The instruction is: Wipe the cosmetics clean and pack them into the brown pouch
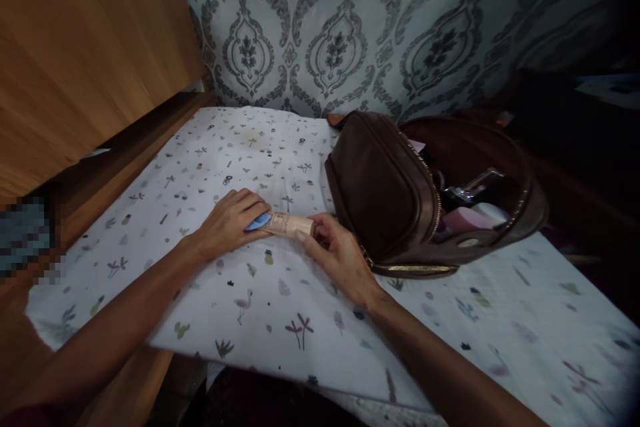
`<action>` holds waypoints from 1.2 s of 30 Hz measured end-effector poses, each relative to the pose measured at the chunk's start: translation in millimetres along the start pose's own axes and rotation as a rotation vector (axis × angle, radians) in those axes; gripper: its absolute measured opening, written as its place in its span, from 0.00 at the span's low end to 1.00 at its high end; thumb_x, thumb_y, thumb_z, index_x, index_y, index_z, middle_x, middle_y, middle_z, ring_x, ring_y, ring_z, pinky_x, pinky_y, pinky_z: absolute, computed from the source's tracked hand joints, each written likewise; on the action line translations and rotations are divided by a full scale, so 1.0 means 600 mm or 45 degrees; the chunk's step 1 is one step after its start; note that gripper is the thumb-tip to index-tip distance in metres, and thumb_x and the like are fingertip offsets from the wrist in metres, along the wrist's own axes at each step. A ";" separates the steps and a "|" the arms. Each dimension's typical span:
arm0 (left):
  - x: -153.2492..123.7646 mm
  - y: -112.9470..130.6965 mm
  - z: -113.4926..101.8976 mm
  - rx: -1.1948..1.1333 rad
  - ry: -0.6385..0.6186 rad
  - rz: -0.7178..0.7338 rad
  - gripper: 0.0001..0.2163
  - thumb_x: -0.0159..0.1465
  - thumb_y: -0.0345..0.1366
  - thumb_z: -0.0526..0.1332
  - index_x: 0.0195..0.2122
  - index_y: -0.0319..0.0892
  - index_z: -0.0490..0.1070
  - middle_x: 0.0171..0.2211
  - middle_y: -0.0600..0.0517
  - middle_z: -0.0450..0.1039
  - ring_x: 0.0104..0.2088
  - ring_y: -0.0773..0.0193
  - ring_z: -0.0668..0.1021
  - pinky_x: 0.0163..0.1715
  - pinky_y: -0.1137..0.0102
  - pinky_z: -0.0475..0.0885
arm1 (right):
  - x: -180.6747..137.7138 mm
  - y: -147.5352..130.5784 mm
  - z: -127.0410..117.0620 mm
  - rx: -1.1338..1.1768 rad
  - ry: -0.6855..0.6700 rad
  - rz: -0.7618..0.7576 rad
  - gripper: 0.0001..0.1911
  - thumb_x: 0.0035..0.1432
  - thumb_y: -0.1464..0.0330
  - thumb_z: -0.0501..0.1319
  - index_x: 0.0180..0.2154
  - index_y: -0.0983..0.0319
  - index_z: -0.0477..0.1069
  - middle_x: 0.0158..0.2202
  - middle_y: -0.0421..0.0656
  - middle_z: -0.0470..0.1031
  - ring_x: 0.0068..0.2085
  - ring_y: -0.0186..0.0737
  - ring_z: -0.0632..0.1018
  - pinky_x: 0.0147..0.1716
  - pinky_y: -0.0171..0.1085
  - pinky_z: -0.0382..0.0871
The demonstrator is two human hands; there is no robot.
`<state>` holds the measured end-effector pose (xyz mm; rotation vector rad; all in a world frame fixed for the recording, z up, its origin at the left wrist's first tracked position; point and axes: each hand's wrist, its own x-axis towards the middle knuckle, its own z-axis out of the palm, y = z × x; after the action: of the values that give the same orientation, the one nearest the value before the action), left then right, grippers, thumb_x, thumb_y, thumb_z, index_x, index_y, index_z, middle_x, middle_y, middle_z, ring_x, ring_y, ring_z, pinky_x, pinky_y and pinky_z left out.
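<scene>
A small beige tube with fine print lies sideways just above the patterned cloth, held between both hands. My left hand is closed around its left end, where a light-blue piece shows under the fingers. I cannot tell whether that blue piece belongs to the tube. At the tube's right end, the thumb and fingers of my right hand grip the darker tip. Right beside that hand stands an unzipped brown leather bag.
Inside the bag are a pink item, a white rounded item and a clear shiny one. The printed cloth covers the surface. Wooden furniture rises at the left, and a patterned wall stands behind.
</scene>
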<state>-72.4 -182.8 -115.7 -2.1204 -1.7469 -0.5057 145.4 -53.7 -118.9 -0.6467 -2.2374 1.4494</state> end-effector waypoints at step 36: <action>-0.036 -0.032 -0.038 -0.264 -0.316 -0.281 0.19 0.75 0.46 0.48 0.57 0.42 0.69 0.52 0.43 0.74 0.51 0.56 0.76 0.50 0.63 0.72 | -0.005 0.013 0.009 0.052 0.044 -0.164 0.19 0.54 0.68 0.62 0.49 0.58 0.74 0.37 0.41 0.76 0.34 0.39 0.76 0.35 0.38 0.72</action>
<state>-96.3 -209.0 -105.5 -2.2201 -2.1689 -0.5194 146.0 -56.6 -128.4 -0.5013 -2.1750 1.4058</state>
